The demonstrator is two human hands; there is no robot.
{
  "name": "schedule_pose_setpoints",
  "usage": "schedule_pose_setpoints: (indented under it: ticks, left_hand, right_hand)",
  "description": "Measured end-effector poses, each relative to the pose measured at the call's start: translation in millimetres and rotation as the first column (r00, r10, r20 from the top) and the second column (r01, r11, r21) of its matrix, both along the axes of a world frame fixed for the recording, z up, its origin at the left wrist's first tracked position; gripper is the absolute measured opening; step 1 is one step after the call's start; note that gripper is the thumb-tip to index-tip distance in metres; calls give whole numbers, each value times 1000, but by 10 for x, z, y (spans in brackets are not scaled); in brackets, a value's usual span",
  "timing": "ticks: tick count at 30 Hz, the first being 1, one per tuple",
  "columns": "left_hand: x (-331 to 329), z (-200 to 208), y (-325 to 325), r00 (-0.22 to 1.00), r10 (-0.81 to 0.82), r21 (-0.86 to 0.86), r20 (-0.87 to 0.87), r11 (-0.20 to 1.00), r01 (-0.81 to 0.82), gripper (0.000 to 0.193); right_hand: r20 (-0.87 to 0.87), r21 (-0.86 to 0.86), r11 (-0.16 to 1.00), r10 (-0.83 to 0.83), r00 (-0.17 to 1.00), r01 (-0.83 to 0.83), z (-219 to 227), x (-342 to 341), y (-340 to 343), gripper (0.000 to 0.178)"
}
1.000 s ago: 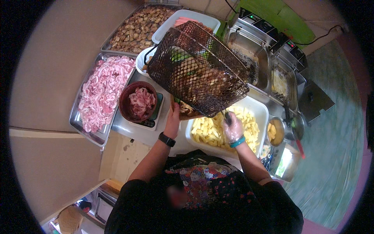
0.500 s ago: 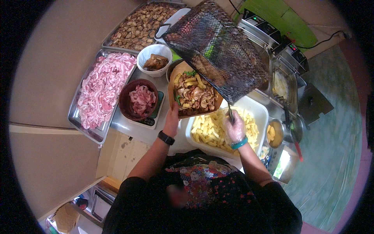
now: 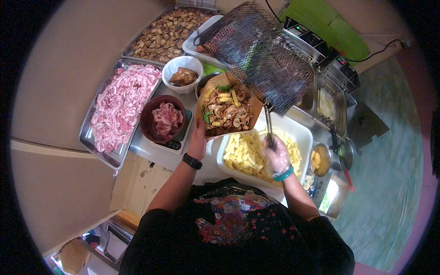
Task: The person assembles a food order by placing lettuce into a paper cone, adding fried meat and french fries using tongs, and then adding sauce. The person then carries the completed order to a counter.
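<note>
My left hand, with a dark watch at its wrist, grips the lower left edge of a brown paper food box. Sliced cooked meat, some fries and green leaves fill that box. In a clear plastic glove, my right hand is closed round the handle of a dark wire mesh grill basket. The basket slants over the far side of the box, blurred by motion. Beneath my right hand stands a white tub of cut potato fries.
Left are a metal tray of raw sliced meat and a brown bowl of meat on a scale. Behind stand a white bowl and a tray of browned pieces. Fryers and a small pot stand right.
The grill basket has shifted and changed its tilt, uncovering more of the white tray behind it. My left hand and the food box have moved slightly left.
</note>
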State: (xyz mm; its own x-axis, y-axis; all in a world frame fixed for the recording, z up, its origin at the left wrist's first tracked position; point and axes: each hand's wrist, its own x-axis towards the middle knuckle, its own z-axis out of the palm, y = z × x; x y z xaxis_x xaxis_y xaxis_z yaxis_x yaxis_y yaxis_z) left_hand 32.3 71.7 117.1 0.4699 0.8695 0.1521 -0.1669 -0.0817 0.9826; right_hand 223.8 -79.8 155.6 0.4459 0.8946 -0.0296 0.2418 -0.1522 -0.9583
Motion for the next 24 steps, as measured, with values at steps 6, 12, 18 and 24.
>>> schedule_pose_setpoints:
  ticks: [6,12,18,24]
  left_hand:
    - [-85,-197,152,998,-39,-153,-45,988,31,52]
    - [-86,-136,401,998,-3,-98,60,995,9,50]
    - [9,-284,700,996,91,-37,3,995,-90,50]
    - [72,-107,858,1000,18,-460,10,888,-11,57]
  right_hand:
    - [-830,117,991,136,541,-70,378,60,-7,23]
    - [-900,263,964,235,366,28,386,198,-28,20]
    - [-885,284,958,243,397,47,248,304,-75,24]
    - [-827,181,980,105,552,86,146,313,-175,24]
